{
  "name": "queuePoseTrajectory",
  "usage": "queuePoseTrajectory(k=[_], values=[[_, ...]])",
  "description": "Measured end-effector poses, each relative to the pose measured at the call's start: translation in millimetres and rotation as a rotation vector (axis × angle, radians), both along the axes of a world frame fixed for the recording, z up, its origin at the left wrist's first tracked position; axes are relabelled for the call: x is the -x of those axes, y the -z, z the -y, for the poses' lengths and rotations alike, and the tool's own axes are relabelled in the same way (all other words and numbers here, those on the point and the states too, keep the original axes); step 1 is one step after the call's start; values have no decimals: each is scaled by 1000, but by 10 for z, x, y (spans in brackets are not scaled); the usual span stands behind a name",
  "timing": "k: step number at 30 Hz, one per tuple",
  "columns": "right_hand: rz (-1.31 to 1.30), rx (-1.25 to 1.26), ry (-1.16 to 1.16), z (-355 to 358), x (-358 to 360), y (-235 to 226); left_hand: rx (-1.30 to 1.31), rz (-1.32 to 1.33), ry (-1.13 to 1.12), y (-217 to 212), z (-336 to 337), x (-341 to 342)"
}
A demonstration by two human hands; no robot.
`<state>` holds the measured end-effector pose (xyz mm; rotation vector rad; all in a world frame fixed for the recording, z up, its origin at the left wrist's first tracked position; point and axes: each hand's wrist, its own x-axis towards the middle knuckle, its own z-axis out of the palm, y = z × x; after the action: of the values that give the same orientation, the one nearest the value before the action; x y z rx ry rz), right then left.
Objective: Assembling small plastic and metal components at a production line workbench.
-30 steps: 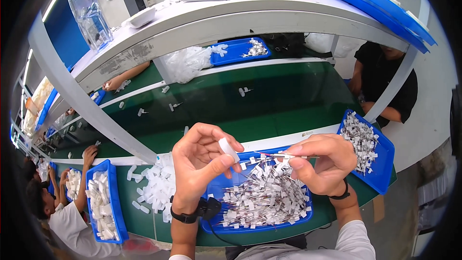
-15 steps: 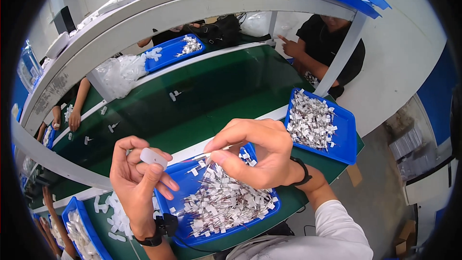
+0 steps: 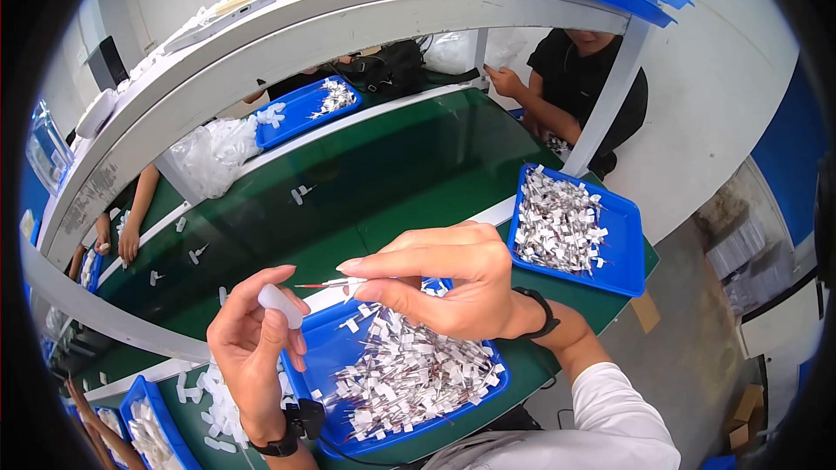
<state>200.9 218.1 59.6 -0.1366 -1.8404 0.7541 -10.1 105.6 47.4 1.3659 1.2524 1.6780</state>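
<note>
My right hand (image 3: 444,283) pinches a thin red pin with a white tag (image 3: 335,283), its tip pointing left. My left hand (image 3: 252,348) holds a small white plastic cap (image 3: 280,305) between thumb and fingers, a short way left of the pin's tip and apart from it. Both hands hover over a blue tray (image 3: 326,352) heaped with several tagged pins (image 3: 414,374). A black band sits on each wrist.
A second blue tray of pins (image 3: 623,244) lies at right on the green belt (image 3: 392,174), which carries a few loose parts. White caps are piled (image 3: 213,396) left of my tray. Other people work across the belt (image 3: 579,78) and at far left (image 3: 131,226). A grey shelf (image 3: 261,52) arches overhead.
The view has swung left so the trays sit further right. My hands came closer together, and the pin is now lifted clear of the tray toward the cap.
</note>
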Motion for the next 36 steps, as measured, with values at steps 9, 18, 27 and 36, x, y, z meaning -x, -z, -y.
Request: queuePoseTrajectory(k=[9, 18, 27, 36], values=[[51, 73, 7, 36, -58, -15, 30, 68, 57, -2, -2, -38], [4, 133, 78, 116, -27, 55, -32, 257, 128, 49, -26, 12], [75, -227, 38, 78, 14, 67, -119, 291, 233, 95, -1, 62], [83, -299, 74, 60, 34, 80, -83, 221, 157, 76, -10, 2]])
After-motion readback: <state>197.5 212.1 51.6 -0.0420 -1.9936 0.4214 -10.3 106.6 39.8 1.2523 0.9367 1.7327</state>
